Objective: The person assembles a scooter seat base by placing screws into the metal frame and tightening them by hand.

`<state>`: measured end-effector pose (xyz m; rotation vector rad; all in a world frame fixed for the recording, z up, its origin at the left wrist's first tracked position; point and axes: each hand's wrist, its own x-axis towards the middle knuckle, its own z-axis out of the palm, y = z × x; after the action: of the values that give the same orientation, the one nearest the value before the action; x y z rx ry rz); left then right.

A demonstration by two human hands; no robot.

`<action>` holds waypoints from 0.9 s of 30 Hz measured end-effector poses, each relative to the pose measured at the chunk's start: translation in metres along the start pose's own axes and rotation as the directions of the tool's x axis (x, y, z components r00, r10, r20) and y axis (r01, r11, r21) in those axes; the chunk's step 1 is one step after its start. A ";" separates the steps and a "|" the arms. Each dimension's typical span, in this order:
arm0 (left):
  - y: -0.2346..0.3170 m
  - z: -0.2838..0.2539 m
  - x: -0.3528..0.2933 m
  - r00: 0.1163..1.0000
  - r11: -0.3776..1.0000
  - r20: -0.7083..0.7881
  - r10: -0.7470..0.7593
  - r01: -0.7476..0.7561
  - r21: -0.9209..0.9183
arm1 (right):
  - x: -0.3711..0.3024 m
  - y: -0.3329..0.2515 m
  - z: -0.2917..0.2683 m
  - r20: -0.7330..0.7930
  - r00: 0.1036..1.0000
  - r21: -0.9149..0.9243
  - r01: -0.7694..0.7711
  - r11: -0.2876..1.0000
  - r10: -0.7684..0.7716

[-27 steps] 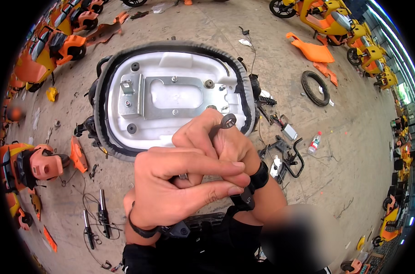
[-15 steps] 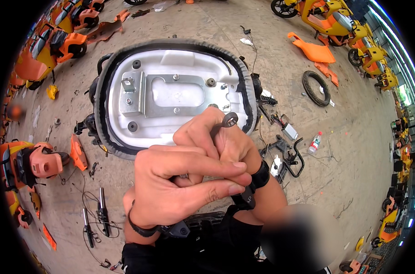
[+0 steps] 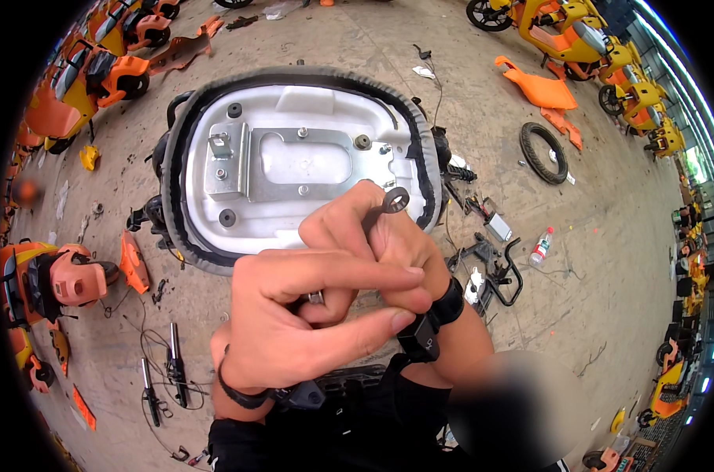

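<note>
In front of my body, my left hand [image 3: 310, 315] is closed, its thumb and fingers bunched near my right wrist. A small shiny metal piece [image 3: 316, 298] shows among its fingers; what the fingertips hold, if anything, is hidden. Just behind, my right hand [image 3: 404, 244] grips a dark ring-end wrench [image 3: 395, 200], its ring pointing up. Beyond both hands lies an upturned scooter seat [image 3: 302, 103] with a white underside and a dark padded rim. On it sits a silver metal bracket [image 3: 255, 169] with bolts; my right hand covers the bracket's near right corner from view.
Shock absorbers [image 3: 176, 366] and cables lie at the left. To the right are a black metal frame [image 3: 491, 271], a plastic bottle [image 3: 541, 245], a tire [image 3: 544, 153] and an orange panel [image 3: 539, 84]. Yellow and orange scooters [image 3: 82, 90] stand around the edges.
My left thumb has slid slightly down and left, away from the fingertips above it. The small metal piece among the left fingers shows more clearly. My right hand and the wrench have barely moved.
</note>
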<state>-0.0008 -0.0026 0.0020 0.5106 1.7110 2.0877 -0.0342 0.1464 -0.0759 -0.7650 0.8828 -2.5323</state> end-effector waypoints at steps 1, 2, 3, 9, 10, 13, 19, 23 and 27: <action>-0.001 -0.001 0.000 1.000 1.000 0.009 0.005 -0.005 -0.008 | 0.000 0.000 -0.001 0.011 1.000 -0.006 0.001 1.000 -0.001; -0.002 -0.001 0.000 1.000 1.000 0.011 0.002 -0.002 -0.017 | 0.000 0.000 -0.001 0.022 1.000 -0.012 0.003 1.000 -0.002; -0.002 -0.001 -0.001 1.000 1.000 0.010 0.000 0.000 -0.026 | 0.001 0.000 -0.002 0.025 1.000 -0.010 0.004 1.000 -0.004; -0.002 0.000 0.000 0.999 0.997 -0.015 -0.032 0.031 -0.077 | 0.002 0.001 -0.001 0.015 1.000 -0.009 0.012 1.000 -0.012; -0.002 0.000 0.000 0.999 0.996 -0.013 -0.036 0.034 -0.088 | 0.002 0.002 -0.002 0.021 1.000 -0.003 0.016 1.000 -0.016; -0.002 0.000 0.000 0.999 0.991 -0.022 -0.040 0.037 -0.125 | 0.003 0.003 -0.001 0.025 1.000 0.015 0.014 1.000 -0.014; -0.011 -0.004 0.000 1.000 0.994 -0.014 0.018 -0.019 -0.110 | 0.001 0.004 0.002 0.004 1.000 0.022 0.007 1.000 -0.007; -0.002 -0.003 -0.001 0.999 0.993 -0.010 -0.039 0.038 -0.109 | 0.001 0.003 0.001 -0.016 1.000 -0.002 -0.006 1.000 0.006; -0.002 -0.001 0.000 0.998 0.985 0.001 -0.064 0.064 -0.160 | -0.001 0.004 -0.001 -0.012 0.999 -0.003 0.033 0.999 -0.033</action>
<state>-0.0015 -0.0034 -0.0007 0.3977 1.5244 2.1580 -0.0335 0.1444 -0.0792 -0.7724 0.8841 -2.5672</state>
